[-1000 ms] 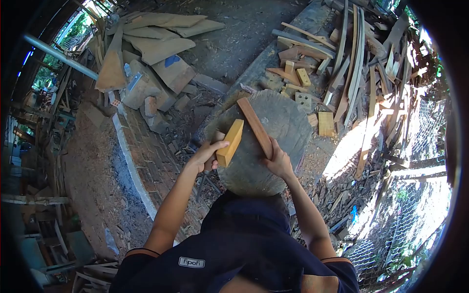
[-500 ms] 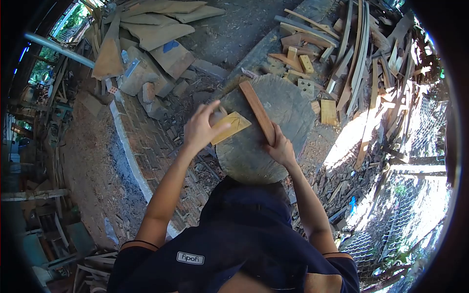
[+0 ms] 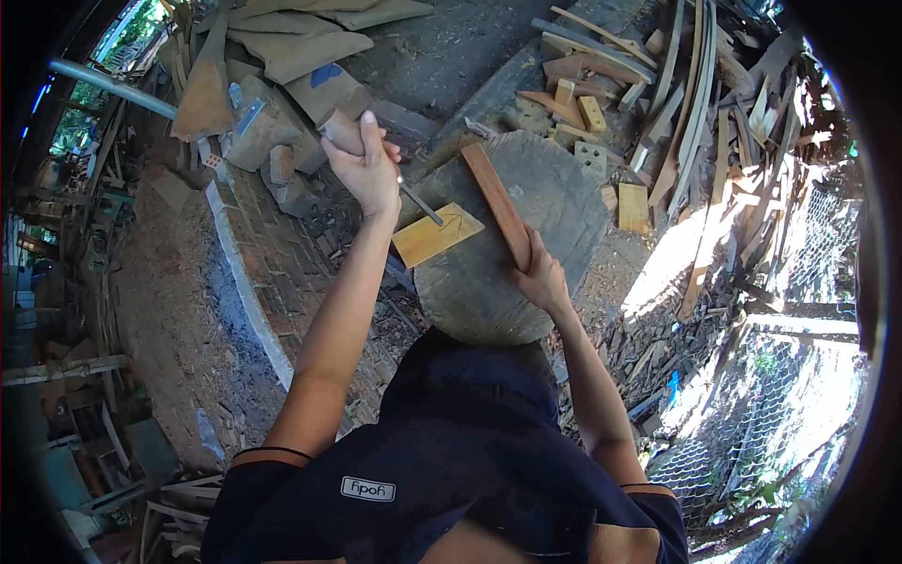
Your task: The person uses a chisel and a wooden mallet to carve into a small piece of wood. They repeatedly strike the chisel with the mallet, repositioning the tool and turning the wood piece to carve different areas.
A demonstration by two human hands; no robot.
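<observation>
My left hand [image 3: 365, 174] is closed around the thick wooden handle of a chisel [image 3: 422, 203]. Its metal blade slants down, and the tip meets a yellow wooden board [image 3: 434, 238] with dark lines drawn at its right end. That board rests partly on a round log block [image 3: 554, 202], its left end jutting past the rim. In my right hand [image 3: 542, 279] is the lower end of a reddish-brown wooden bar [image 3: 495, 202], which lies slanted across the block to the right of the board. My right palm and some fingers are hidden.
Wood offcuts [image 3: 592, 113] and long curved strips [image 3: 695, 103] are piled at the upper right. Broad cut boards [image 3: 301, 52] lie at the upper left near a metal pole [image 3: 113, 91]. Wire mesh [image 3: 752, 442] stands at the lower right.
My left hand has moved up and turned, and the chisel now shows in its grip with the tip at the board. The board has shifted slightly left. My right hand stays on the bar.
</observation>
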